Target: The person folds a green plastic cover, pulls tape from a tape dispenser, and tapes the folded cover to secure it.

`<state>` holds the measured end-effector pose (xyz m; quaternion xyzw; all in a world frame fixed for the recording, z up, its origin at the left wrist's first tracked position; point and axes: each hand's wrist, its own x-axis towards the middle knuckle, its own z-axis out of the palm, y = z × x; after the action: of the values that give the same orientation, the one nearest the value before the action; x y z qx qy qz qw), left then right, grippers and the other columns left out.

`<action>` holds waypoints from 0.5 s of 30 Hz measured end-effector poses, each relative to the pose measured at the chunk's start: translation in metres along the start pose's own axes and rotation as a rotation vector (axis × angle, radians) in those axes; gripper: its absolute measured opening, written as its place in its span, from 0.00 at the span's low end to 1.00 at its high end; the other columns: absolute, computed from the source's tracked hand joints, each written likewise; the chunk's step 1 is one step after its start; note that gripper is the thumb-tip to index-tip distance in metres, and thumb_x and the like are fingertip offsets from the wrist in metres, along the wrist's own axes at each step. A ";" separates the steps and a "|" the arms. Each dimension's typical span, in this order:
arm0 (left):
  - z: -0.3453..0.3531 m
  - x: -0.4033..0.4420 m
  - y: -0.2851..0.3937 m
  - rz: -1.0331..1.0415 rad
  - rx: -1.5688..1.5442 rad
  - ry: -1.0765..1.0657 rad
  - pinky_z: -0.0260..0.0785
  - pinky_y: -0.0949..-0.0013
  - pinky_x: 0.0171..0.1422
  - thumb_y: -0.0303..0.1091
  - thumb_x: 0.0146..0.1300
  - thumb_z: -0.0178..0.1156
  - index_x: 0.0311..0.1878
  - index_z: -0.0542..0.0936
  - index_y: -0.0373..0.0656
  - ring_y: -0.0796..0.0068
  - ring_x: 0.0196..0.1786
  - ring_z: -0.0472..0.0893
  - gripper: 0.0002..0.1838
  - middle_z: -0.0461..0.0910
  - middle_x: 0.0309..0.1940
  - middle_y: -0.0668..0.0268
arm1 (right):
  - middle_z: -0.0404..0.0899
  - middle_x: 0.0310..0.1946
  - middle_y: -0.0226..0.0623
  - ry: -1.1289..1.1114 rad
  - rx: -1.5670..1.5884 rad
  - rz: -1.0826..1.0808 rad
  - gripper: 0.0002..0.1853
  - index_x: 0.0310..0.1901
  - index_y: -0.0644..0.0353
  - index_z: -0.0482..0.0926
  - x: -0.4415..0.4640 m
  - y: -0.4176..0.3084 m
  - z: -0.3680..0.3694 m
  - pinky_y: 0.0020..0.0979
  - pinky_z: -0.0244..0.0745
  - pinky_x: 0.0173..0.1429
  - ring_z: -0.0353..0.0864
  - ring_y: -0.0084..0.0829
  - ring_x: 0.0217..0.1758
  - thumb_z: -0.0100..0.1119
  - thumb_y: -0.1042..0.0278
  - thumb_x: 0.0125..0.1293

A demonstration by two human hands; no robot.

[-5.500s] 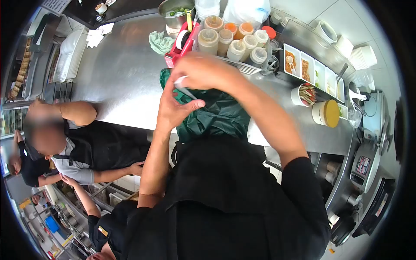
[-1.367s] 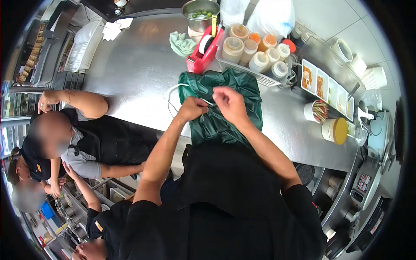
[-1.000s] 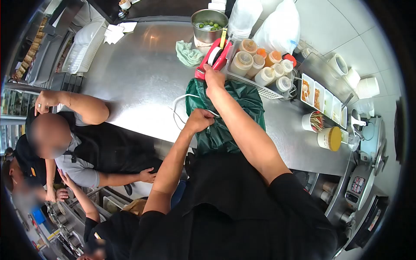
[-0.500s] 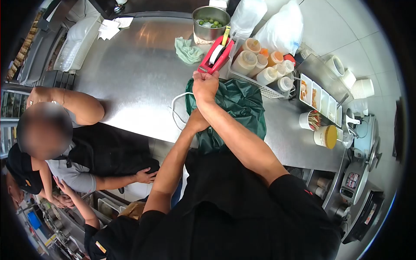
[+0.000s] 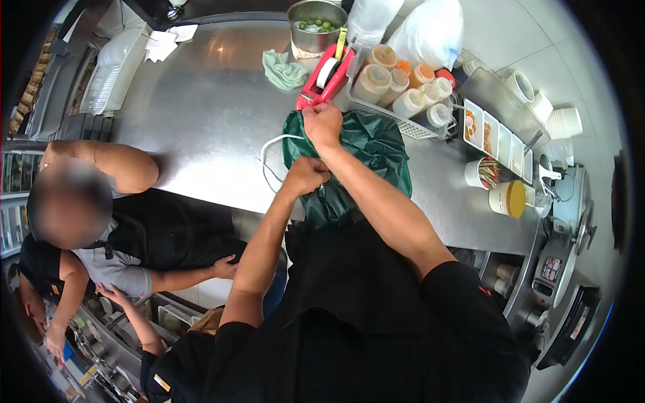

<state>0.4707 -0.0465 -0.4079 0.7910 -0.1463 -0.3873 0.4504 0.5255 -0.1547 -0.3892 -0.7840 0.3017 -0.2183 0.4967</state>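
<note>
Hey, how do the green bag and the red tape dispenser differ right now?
The green bag is crumpled and soft-looking; the red tape dispenser is smooth and stiff-looking. The green bag looks larger; the red tape dispenser is smaller and holds a white roll. Both are on the steel counter.

On the bench (image 5: 201, 101), a bag (image 5: 376, 154) lies at the near edge, with a cord (image 5: 266, 149) looping out at its left side. Just behind the bag is a tape dispenser (image 5: 311, 93); a cloth (image 5: 283, 70) lies left of that. Behind both, toward the far edge, stands a pot (image 5: 313, 39) with limes (image 5: 321, 25) in it. Right of the dispenser sits a basket (image 5: 398, 121) holding bottles (image 5: 371, 83), a plastic sack (image 5: 430, 33) behind it. Farther right come small trays (image 5: 492, 128) in a row; before them, toward the near right corner, are a cup (image 5: 472, 173) of sticks (image 5: 489, 173), then a tub (image 5: 504, 199).
</note>
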 end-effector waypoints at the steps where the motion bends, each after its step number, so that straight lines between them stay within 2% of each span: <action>1: 0.002 0.005 -0.008 -0.004 -0.051 -0.001 0.74 0.69 0.31 0.32 0.50 0.66 0.39 0.85 0.35 0.75 0.24 0.80 0.14 0.84 0.26 0.61 | 0.80 0.35 0.57 -0.103 -0.003 -0.022 0.13 0.19 0.68 0.80 -0.003 -0.014 -0.017 0.42 0.75 0.45 0.81 0.52 0.37 0.63 0.66 0.52; 3: -0.002 0.001 -0.002 -0.052 -0.116 -0.033 0.71 0.73 0.25 0.32 0.51 0.67 0.40 0.85 0.35 0.78 0.21 0.77 0.14 0.82 0.23 0.65 | 0.82 0.34 0.52 -0.032 0.064 -0.243 0.12 0.23 0.67 0.82 -0.012 -0.027 -0.050 0.38 0.75 0.41 0.83 0.46 0.33 0.64 0.66 0.54; 5: -0.006 0.006 -0.008 -0.086 -0.199 -0.088 0.66 0.75 0.22 0.31 0.51 0.69 0.40 0.84 0.37 0.81 0.19 0.74 0.13 0.79 0.22 0.69 | 0.85 0.36 0.39 -0.235 0.207 -0.110 0.13 0.35 0.66 0.84 -0.019 -0.037 -0.097 0.29 0.73 0.50 0.83 0.30 0.42 0.66 0.62 0.61; 6: -0.010 0.004 -0.005 -0.092 -0.241 -0.128 0.66 0.76 0.23 0.31 0.51 0.69 0.40 0.84 0.37 0.82 0.19 0.73 0.13 0.79 0.22 0.69 | 0.84 0.38 0.33 -0.400 0.254 0.012 0.14 0.39 0.65 0.83 -0.026 -0.035 -0.120 0.23 0.72 0.45 0.79 0.21 0.40 0.64 0.60 0.65; 7: -0.014 0.001 -0.001 -0.095 -0.279 -0.166 0.65 0.76 0.23 0.30 0.51 0.69 0.40 0.84 0.37 0.82 0.20 0.72 0.12 0.78 0.22 0.70 | 0.82 0.39 0.28 -0.649 0.290 0.237 0.15 0.43 0.64 0.82 -0.031 -0.041 -0.148 0.20 0.71 0.38 0.76 0.16 0.37 0.63 0.59 0.66; 8: -0.016 -0.002 0.003 -0.089 -0.300 -0.200 0.61 0.79 0.23 0.31 0.54 0.69 0.40 0.82 0.35 0.85 0.20 0.70 0.13 0.76 0.21 0.72 | 0.80 0.39 0.26 -0.750 0.286 0.317 0.14 0.43 0.62 0.81 -0.039 -0.033 -0.164 0.20 0.70 0.35 0.75 0.16 0.36 0.62 0.59 0.66; 11: -0.017 0.000 0.006 -0.106 -0.271 -0.193 0.62 0.77 0.24 0.29 0.52 0.69 0.39 0.83 0.36 0.83 0.20 0.71 0.11 0.77 0.21 0.71 | 0.78 0.35 0.23 -0.942 0.264 0.456 0.13 0.46 0.60 0.80 -0.061 0.007 -0.184 0.21 0.71 0.30 0.74 0.16 0.34 0.61 0.59 0.67; 15: -0.023 -0.005 0.021 -0.145 -0.315 -0.263 0.60 0.80 0.23 0.28 0.51 0.68 0.41 0.83 0.37 0.86 0.20 0.70 0.13 0.77 0.22 0.73 | 0.74 0.29 0.22 -0.835 0.339 0.592 0.09 0.44 0.59 0.80 -0.088 0.025 -0.173 0.18 0.65 0.24 0.72 0.14 0.29 0.61 0.64 0.67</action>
<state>0.4871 -0.0408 -0.3815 0.6621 -0.0841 -0.5365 0.5165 0.3449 -0.2139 -0.3446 -0.5943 0.2471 0.2157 0.7343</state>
